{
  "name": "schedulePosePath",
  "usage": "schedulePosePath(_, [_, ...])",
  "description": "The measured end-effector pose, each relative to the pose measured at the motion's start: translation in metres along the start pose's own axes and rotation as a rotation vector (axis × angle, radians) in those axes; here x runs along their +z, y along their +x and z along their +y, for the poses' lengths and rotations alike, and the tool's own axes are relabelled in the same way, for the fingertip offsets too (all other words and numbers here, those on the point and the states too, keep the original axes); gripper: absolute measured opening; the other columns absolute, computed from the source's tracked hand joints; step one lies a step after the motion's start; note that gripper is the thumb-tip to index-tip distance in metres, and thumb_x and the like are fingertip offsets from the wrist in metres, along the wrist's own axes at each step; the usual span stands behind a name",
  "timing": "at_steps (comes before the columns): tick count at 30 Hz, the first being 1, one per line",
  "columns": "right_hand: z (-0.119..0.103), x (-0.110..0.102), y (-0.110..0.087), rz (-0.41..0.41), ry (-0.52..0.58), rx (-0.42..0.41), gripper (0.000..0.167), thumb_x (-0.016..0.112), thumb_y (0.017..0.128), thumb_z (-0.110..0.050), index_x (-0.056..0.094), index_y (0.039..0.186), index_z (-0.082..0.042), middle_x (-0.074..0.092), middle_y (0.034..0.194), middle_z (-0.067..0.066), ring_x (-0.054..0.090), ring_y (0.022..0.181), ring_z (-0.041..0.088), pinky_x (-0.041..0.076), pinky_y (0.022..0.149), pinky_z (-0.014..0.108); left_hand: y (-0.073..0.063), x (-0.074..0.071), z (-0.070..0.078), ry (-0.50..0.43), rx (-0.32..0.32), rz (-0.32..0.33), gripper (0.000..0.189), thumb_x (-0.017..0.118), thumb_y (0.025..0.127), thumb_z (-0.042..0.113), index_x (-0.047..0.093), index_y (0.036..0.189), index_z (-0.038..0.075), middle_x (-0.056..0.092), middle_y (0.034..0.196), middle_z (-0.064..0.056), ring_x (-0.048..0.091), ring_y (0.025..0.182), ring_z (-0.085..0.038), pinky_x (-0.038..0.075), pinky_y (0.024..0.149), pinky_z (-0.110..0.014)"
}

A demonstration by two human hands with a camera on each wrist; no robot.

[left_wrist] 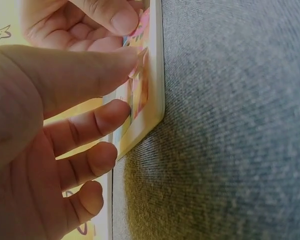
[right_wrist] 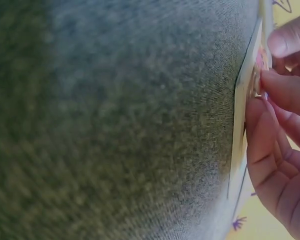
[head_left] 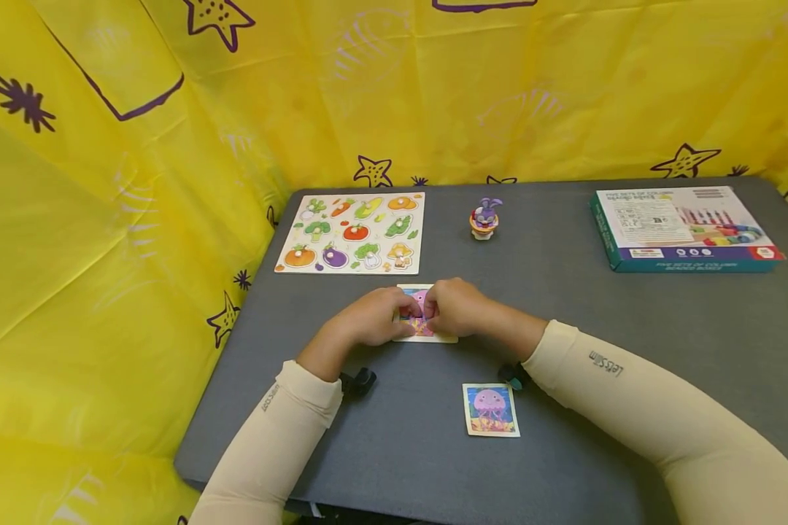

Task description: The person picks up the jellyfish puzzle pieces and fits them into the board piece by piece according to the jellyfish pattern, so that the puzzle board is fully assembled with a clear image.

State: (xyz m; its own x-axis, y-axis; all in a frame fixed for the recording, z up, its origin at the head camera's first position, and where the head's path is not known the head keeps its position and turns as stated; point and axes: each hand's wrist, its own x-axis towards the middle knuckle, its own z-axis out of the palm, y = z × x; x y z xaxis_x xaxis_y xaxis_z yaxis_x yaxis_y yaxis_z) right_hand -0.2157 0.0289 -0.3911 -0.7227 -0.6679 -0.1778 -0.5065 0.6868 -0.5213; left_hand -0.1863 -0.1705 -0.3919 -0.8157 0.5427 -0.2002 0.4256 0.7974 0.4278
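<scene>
A small jellyfish picture puzzle (head_left: 423,332) in a pale frame lies on the dark table, partly covered by both hands. My left hand (head_left: 377,317) is at its left side; in the left wrist view its thumb is on a small raised puzzle piece (left_wrist: 138,66), with the index finger hidden behind. From the right, my right hand (head_left: 458,308) pinches a thin piece (right_wrist: 258,90) between thumb and finger over the frame. The two hands nearly meet above the picture. Nearer to me lies a matching jellyfish card (head_left: 491,410), face up.
Behind the hands lies a vegetable peg board (head_left: 350,233). A purple rabbit figurine (head_left: 484,220) stands right of it. A flat toy box (head_left: 686,227) lies at the far right of the table (head_left: 551,292). Yellow patterned cloth (head_left: 433,95) hangs along the back and left.
</scene>
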Motion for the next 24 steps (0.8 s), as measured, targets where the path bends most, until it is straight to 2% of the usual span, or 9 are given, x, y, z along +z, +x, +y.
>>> schedulePosePath(5, [0.0013,-0.0006,0.0015,-0.011,-0.019,0.025,0.012,0.081,0.083,-0.016,0.073,0.075,-0.017,0.063,0.069,-0.004,0.058,0.071,0.017,0.044,0.063,0.029,0.0051,0.0015,0.0033,0.021,-0.04,0.011,0.012,0.073,0.094,0.019,0.075,0.106,0.017,0.068,0.098,0.002,0.06,0.094,-0.015,0.048,0.089,-0.035])
schedulePosePath(10, [0.0045,-0.0018,0.0048,0.0,-0.022,0.07,0.016,0.081,0.084,-0.019,0.071,0.072,-0.017,0.064,0.071,-0.002,0.059,0.073,0.019,0.044,0.062,0.031,0.0072,0.0021,0.0043,0.024,-0.071,0.032,0.01,0.075,0.091,0.016,0.074,0.101,0.017,0.065,0.087,0.003,0.057,0.085,-0.015,0.048,0.081,-0.033])
schedulePosePath(18, [0.0047,-0.0055,0.0079,-0.006,-0.043,0.085,0.019,0.083,0.08,-0.02,0.07,0.067,-0.016,0.065,0.068,-0.002,0.06,0.072,0.02,0.044,0.06,0.03,0.0086,0.001,0.0052,0.009,-0.111,0.033,0.013,0.078,0.088,0.016,0.075,0.1,0.017,0.065,0.086,0.002,0.057,0.083,-0.016,0.047,0.078,-0.033])
schedulePosePath(24, [0.0055,-0.0072,0.0066,-0.002,-0.039,0.085,0.018,0.083,0.079,-0.02,0.069,0.068,-0.016,0.065,0.069,-0.002,0.06,0.072,0.019,0.044,0.061,0.03,0.0099,-0.0013,0.009,0.056,-0.101,0.021,0.012,0.078,0.087,0.014,0.074,0.099,0.016,0.067,0.088,0.001,0.059,0.085,-0.017,0.049,0.08,-0.035])
